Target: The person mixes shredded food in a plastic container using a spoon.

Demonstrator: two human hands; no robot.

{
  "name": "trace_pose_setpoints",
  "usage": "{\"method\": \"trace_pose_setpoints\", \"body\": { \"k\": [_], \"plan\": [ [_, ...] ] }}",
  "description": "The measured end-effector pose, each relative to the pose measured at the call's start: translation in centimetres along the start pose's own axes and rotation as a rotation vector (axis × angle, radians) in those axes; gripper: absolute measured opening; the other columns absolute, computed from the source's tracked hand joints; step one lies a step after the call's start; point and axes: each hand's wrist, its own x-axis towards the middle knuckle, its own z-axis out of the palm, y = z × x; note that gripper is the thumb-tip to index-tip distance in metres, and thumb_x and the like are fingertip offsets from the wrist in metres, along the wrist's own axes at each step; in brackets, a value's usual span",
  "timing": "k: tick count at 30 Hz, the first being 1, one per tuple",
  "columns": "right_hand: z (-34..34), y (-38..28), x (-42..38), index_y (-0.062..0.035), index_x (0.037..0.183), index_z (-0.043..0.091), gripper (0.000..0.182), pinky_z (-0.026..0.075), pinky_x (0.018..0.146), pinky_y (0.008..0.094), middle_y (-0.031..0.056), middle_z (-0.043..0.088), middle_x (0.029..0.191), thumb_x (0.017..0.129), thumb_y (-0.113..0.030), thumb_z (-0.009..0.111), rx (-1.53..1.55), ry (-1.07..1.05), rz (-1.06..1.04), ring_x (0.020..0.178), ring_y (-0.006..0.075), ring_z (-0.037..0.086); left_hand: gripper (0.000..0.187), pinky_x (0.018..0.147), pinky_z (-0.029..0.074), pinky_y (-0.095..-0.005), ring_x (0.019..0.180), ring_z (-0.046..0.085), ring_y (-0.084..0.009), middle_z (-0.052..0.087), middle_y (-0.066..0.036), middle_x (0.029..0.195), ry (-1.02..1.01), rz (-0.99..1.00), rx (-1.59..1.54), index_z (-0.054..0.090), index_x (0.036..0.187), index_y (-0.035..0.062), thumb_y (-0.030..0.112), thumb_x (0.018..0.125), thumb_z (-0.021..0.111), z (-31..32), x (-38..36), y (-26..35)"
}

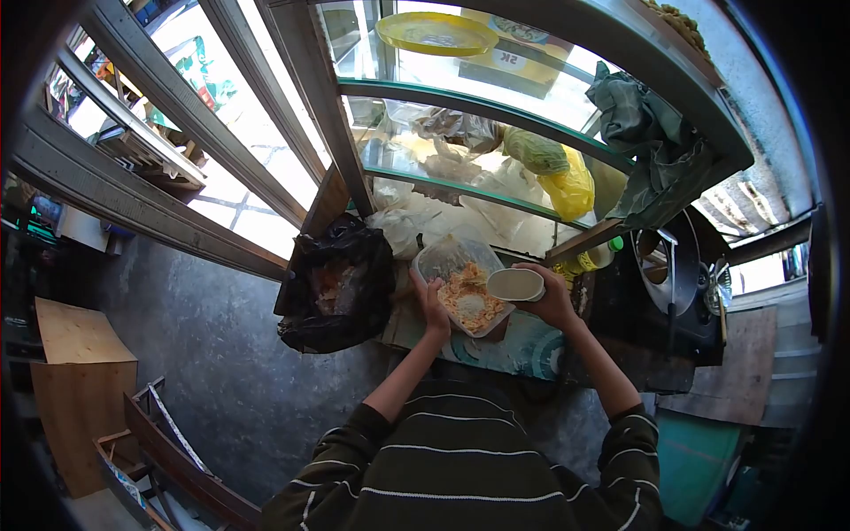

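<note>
A clear plastic container stands on the counter in front of me, holding an orange shredded mix with a mound of white powder on top. My left hand grips its left side, thumb near the rim. In my right hand is a pale cup, tilted with its mouth facing me, close over the container's right edge. The fingers behind the cup are partly hidden.
A black plastic bag lines a bin left of the container. Behind stands a glass display case with bags inside. To the right are a green-capped bottle and a wok on a black stove. A teal patterned cloth covers the counter's front.
</note>
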Motion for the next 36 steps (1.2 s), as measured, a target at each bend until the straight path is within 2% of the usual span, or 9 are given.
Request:
{"method": "trace_pose_setpoints", "body": {
  "k": [6,9,25,27,31,36],
  "plan": [
    [-0.3,0.0,-0.3,-0.0049,0.103,0.057,0.051,0.047,0.08,0.0336,0.0104,0.061,0.102,0.056,-0.01,0.076,-0.058,-0.014,-0.035,0.093,0.0273,0.059,0.079,0.104,0.014,-0.0326,0.128,0.02,-0.0278,0.012,-0.014,0.142,-0.017,0.007,0.002,0.005,0.139,0.0022,0.024,0.076,0.048,0.2,0.1,0.1],
    [-0.5,0.0,-0.4,-0.0051,0.103,0.057,0.051,0.046,0.081,0.0336,0.0099,0.061,0.102,0.056,-0.01,0.076,-0.071,-0.014,-0.012,0.094,0.0273,0.059,0.08,0.104,0.014,-0.0321,0.128,0.02,-0.0271,0.012,-0.014,0.142,0.005,-0.036,-0.026,0.004,0.139,0.0026,0.024,0.076,0.048,0.3,0.3,-0.1],
    [-0.4,0.5,-0.4,-0.0041,0.102,0.058,0.05,0.047,0.081,0.0339,0.0108,0.061,0.102,0.056,-0.009,0.077,-0.071,-0.015,-0.035,0.094,0.0271,0.059,0.08,0.104,0.012,-0.0318,0.129,0.018,-0.0279,0.011,-0.015,0.143,-0.025,-0.003,-0.012,0.002,0.139,0.0013,0.026,0.078,0.048,0.3,1.0,0.2],
    [-0.3,0.8,-0.3,-0.0049,0.106,0.056,0.053,0.047,0.079,0.0308,0.0091,0.061,0.101,0.056,-0.007,0.076,-0.051,-0.011,-0.005,0.092,0.0205,0.061,0.08,0.104,0.012,-0.032,0.128,0.019,-0.0272,0.011,-0.015,0.142,-0.034,-0.025,-0.04,0.002,0.139,0.0015,0.026,0.078,0.048,0.1,1.2,-0.1],
    [0.1,0.6,0.2,-0.0032,0.104,0.057,0.05,0.048,0.076,0.0301,0.0103,0.063,0.097,0.059,-0.011,0.077,0.044,0.038,0.051,0.089,0.0197,0.062,0.079,0.104,0.013,-0.032,0.128,0.02,-0.0263,0.012,-0.015,0.142,-0.073,-0.029,-0.061,0.002,0.139,0.0029,0.025,0.078,0.048,-0.8,1.5,-0.8],
    [1.5,2.6,1.9,-0.0012,0.104,0.057,0.049,0.048,0.075,0.0293,0.0087,0.065,0.091,0.061,-0.014,0.078,0.112,0.212,0.12,0.085,0.0156,0.062,0.078,0.104,0.014,-0.0319,0.127,0.021,-0.0255,0.012,-0.013,0.141,-0.062,-0.062,-0.031,0.005,0.14,0.0056,0.024,0.078,0.048,-2.9,1.4,-1.7]
  ]
}}
